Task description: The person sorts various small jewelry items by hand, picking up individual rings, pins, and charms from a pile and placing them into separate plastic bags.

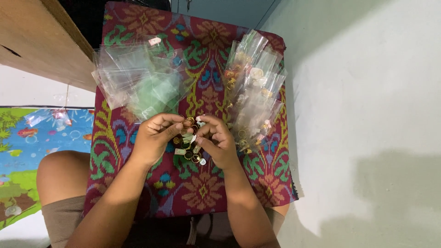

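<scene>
My left hand [156, 134] and my right hand [218, 140] meet over a patterned red cloth [206, 183], fingertips pinched together on a small gold ring [189, 121] with a white tag. Under them lies a small heap of gold rings with white tags [190, 151]. A pile of empty clear plastic bags [133, 76] lies beyond my left hand. Beyond my right hand sits a pile of clear bags with rings inside [255, 92].
The cloth covers a small raised surface in front of my knees [62, 172]. A wooden board [41, 41] is at the upper left, a colourful play mat [36, 138] on the floor at left, and pale floor [367, 115] at right.
</scene>
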